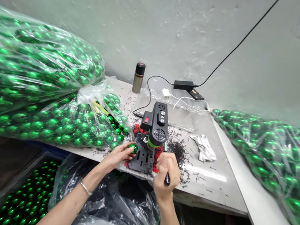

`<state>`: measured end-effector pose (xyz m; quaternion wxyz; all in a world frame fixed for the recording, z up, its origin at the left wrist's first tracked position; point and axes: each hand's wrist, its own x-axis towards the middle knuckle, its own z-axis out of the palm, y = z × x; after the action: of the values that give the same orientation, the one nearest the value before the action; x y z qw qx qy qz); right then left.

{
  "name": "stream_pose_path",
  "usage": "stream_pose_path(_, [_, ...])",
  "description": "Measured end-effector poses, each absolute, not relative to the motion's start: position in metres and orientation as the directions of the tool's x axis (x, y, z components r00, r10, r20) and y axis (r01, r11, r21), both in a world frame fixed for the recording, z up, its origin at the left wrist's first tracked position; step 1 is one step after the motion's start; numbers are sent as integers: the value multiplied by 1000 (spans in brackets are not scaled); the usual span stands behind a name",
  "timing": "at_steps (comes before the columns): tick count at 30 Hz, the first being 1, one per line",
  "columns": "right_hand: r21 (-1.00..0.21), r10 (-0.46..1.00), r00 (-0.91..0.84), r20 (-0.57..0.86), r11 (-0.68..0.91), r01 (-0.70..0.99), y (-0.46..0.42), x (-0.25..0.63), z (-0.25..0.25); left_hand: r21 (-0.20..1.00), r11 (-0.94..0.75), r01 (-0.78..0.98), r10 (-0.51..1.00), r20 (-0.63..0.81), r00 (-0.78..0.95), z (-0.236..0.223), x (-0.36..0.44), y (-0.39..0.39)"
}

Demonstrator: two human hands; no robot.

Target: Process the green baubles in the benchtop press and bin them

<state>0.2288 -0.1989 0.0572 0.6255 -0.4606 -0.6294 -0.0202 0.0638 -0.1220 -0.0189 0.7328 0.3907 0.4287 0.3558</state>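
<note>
Between the fingers of my left hand is a shiny green ball, held at the left side of a small black bench drill press. My right hand is wrapped round the black-tipped lever on the machine's right side. Under the drill head lies a slotted black base plate, with red material showing around it. The tip of the drill is hidden behind its head.
Clear bags of green balls bulge at left and right. Black shavings litter the table. Behind stand a bottle and a power adapter; a white glove lies rightward. A bin of balls sits below.
</note>
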Motion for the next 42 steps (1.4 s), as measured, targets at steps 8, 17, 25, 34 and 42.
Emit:
stream_pose_path(8, [-549, 551, 211, 807, 569, 612, -198, 230, 58, 956, 294, 10, 887, -277, 370, -22, 81, -130])
stream_pose_path(17, [-552, 570, 199, 797, 553, 624, -201, 230, 59, 885, -176, 431, 910, -21, 414, -22, 94, -126])
stream_pose_path(25, [-552, 588, 181, 789, 546, 630, -202, 231, 61, 747, -386, 541, 858, 76, 508, -19, 94, -121])
stream_pose_path(34, [-537, 593, 161, 789, 537, 651, -203, 231, 61, 666, -453, 593, 843, 103, 528, -25, 98, -120])
stream_pose_path(42, [-483, 542, 137, 829, 572, 663, -201, 234, 39, 651, -519, 553, 845, 295, 446, -46, 101, -128])
